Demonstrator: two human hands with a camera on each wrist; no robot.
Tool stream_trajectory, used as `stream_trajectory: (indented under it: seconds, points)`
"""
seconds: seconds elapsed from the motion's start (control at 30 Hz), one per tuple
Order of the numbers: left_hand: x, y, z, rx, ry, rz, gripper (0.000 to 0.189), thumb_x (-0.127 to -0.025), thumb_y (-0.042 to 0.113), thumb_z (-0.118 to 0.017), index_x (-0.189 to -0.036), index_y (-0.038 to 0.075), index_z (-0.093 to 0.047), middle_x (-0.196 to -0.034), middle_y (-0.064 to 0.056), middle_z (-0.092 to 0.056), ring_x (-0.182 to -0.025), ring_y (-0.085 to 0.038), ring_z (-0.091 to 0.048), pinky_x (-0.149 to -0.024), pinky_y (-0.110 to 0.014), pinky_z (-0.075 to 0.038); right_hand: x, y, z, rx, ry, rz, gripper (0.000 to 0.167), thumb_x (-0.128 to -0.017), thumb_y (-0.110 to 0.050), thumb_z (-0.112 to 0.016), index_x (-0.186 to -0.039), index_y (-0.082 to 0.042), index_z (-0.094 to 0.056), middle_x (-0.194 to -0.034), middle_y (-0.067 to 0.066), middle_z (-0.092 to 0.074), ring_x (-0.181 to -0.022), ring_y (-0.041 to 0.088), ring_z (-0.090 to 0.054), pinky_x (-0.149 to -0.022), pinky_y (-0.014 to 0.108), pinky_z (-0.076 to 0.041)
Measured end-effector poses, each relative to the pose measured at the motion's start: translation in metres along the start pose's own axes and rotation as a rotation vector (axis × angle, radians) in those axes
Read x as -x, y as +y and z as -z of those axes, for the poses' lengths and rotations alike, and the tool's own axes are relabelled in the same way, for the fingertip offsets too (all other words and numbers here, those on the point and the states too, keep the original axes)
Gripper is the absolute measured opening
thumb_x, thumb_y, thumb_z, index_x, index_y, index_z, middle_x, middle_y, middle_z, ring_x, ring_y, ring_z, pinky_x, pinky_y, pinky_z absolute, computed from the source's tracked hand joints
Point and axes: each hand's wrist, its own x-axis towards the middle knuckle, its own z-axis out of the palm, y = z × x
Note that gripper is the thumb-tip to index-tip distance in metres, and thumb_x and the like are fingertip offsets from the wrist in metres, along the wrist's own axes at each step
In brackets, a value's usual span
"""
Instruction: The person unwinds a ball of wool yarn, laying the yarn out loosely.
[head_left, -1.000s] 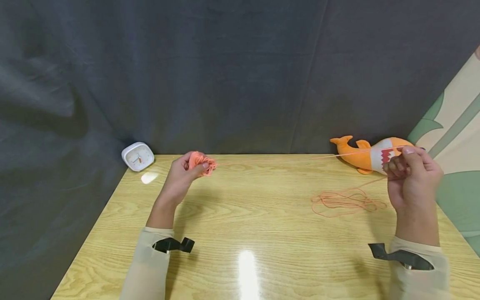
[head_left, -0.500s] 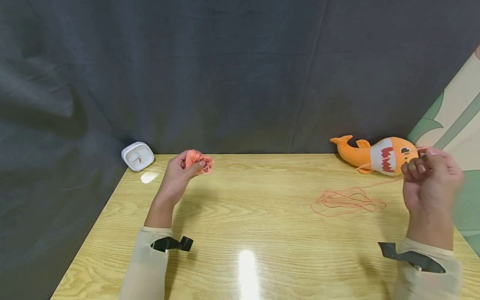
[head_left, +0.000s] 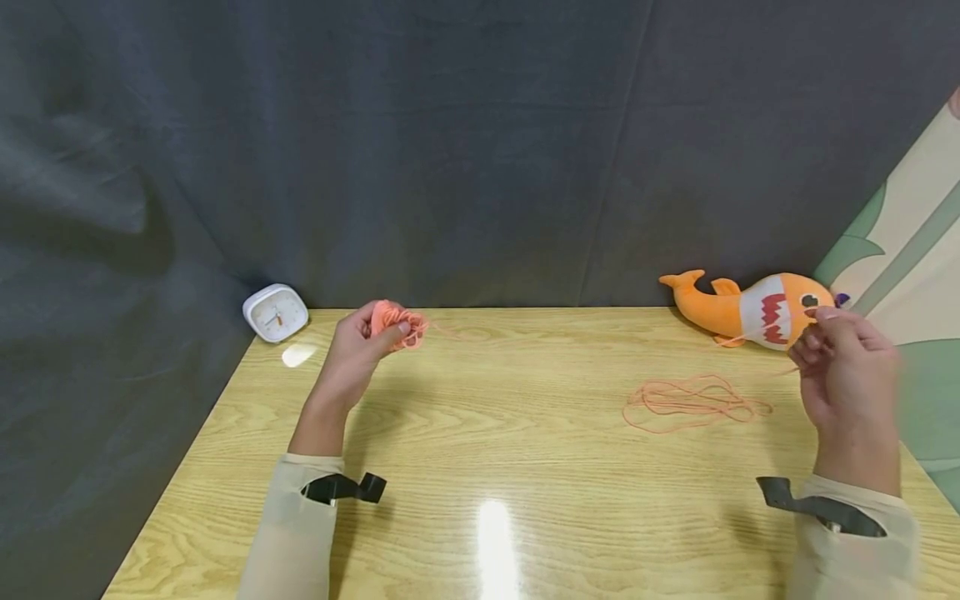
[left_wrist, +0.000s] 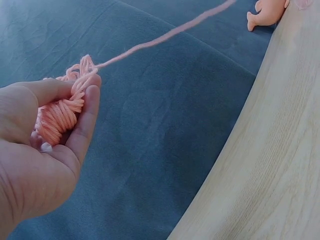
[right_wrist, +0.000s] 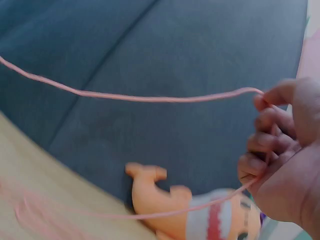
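A small bundle of coral-pink yarn (head_left: 396, 324) is gripped between the thumb and fingers of my left hand (head_left: 352, 350), raised over the far left part of the table. In the left wrist view, wound turns of the yarn ball (left_wrist: 57, 120) sit against the palm, and one strand (left_wrist: 165, 37) runs off to the upper right. That strand (right_wrist: 160, 99) reaches my right hand (head_left: 851, 375), which pinches it between thumb and forefinger, other fingers curled. From under the right hand the yarn trails down to a loose looped heap (head_left: 693, 404) on the table.
An orange plush shark (head_left: 757, 312) lies at the back right, just beyond the right hand. At the back left corner stands a white alarm clock (head_left: 276, 313). A dark curtain (head_left: 480, 150) hangs along the far edge of the wooden table (head_left: 525, 450).
My right hand swung outward to the right with the yarn, then came slightly back left. The left hand shifted a little left, keeping its bundle. The heap stayed put.
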Motion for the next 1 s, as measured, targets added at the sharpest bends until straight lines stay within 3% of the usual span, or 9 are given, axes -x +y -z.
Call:
stream_trajectory:
  seconds: [0.1,0.23,0.33,0.4,0.47,0.57,0.63,0.73,1.0]
  points:
    - [0.0,0.0,0.0,-0.004,-0.003,0.004,0.014,-0.099,0.009,-0.068,-0.112,0.005,-0.063,-0.104,0.005,-0.07,-0.097,-0.005,-0.071,-0.085,-0.022,-0.061,-0.003,0.007,0.015,0.159,-0.052,-0.077,0.013,-0.1,-0.008,-0.067,-0.1,0.002,-0.075,-0.079,0.002,-0.068,-0.068,0.015,-0.055,-0.06,0.02,-0.052]
    - [0.0,0.0,-0.002,-0.004,-0.01,0.011,0.016,-0.099,0.009,-0.068,-0.113,0.005,-0.063,-0.103,0.006,-0.07,-0.097,-0.004,-0.071,-0.085,-0.022,-0.061,-0.008,0.017,0.033,0.4,-0.116,-0.114,0.013,-0.101,-0.012,-0.065,-0.102,-0.004,-0.076,-0.09,-0.006,-0.076,-0.077,0.006,-0.069,-0.069,0.014,-0.057]
    - [0.001,-0.001,-0.003,0.01,-0.021,0.015,0.016,-0.099,0.008,-0.067,-0.114,0.005,-0.062,-0.104,0.006,-0.071,-0.098,-0.004,-0.071,-0.086,-0.022,-0.061,-0.011,0.021,0.04,0.617,-0.108,-0.152,0.02,-0.102,-0.023,-0.065,-0.115,-0.01,-0.075,-0.098,-0.018,-0.075,-0.091,-0.003,-0.067,-0.086,0.008,-0.052]
    - [0.001,-0.001,-0.003,0.016,-0.025,0.013,0.016,-0.099,0.008,-0.067,-0.114,0.005,-0.062,-0.104,0.005,-0.071,-0.098,-0.004,-0.071,-0.086,-0.022,-0.061,-0.012,0.022,0.038,0.754,-0.096,-0.175,0.03,-0.103,-0.03,-0.063,-0.127,-0.013,-0.071,-0.105,-0.026,-0.071,-0.1,-0.007,-0.06,-0.11,0.012,-0.041]
    - [0.001,-0.001,-0.004,0.018,-0.028,0.01,0.016,-0.099,0.008,-0.067,-0.113,0.005,-0.062,-0.105,0.005,-0.071,-0.098,-0.005,-0.072,-0.087,-0.023,-0.061,-0.011,0.022,0.032,0.852,-0.095,-0.178,0.039,-0.103,-0.036,-0.063,-0.135,-0.015,-0.067,-0.108,-0.03,-0.067,-0.106,-0.007,-0.054,-0.116,0.012,-0.032]
    - [0.001,-0.001,-0.006,0.018,-0.028,0.002,0.014,-0.099,0.008,-0.068,-0.111,0.005,-0.062,-0.106,0.004,-0.071,-0.099,-0.006,-0.072,-0.087,-0.024,-0.061,-0.008,0.023,0.013,0.841,-0.157,-0.134,0.042,-0.104,-0.034,-0.062,-0.139,-0.012,-0.063,-0.112,-0.028,-0.067,-0.11,-0.006,-0.053,-0.114,0.011,-0.033]
    - [0.002,-0.001,-0.007,0.023,-0.031,-0.004,0.013,-0.099,0.008,-0.068,-0.11,0.005,-0.062,-0.106,0.004,-0.072,-0.1,-0.007,-0.073,-0.087,-0.025,-0.062,-0.005,0.028,-0.004,0.757,-0.224,-0.084,0.04,-0.103,-0.029,-0.064,-0.136,-0.006,-0.064,-0.113,-0.023,-0.071,-0.111,-0.004,-0.059,-0.098,0.005,-0.041]
    - [0.002,-0.001,-0.008,0.024,-0.039,-0.009,0.012,-0.099,0.007,-0.068,-0.109,0.006,-0.062,-0.106,0.003,-0.071,-0.1,-0.007,-0.072,-0.087,-0.025,-0.062,0.003,0.044,-0.032,0.678,-0.349,-0.021,0.038,-0.103,-0.02,-0.064,-0.133,0.005,-0.062,-0.115,-0.013,-0.075,-0.11,0.001,-0.065,-0.093,0.008,-0.047]
    - [0.003,-0.001,-0.011,0.029,-0.062,-0.004,0.017,-0.099,0.007,-0.067,-0.115,0.003,-0.061,-0.106,0.004,-0.071,-0.102,-0.006,-0.073,-0.088,-0.024,-0.061,0.028,0.099,-0.098,0.804,-0.64,-0.012,0.034,-0.106,-0.022,-0.06,-0.131,0.001,-0.064,-0.123,-0.001,-0.072,-0.112,0.004,-0.067,-0.096,0.012,-0.052]
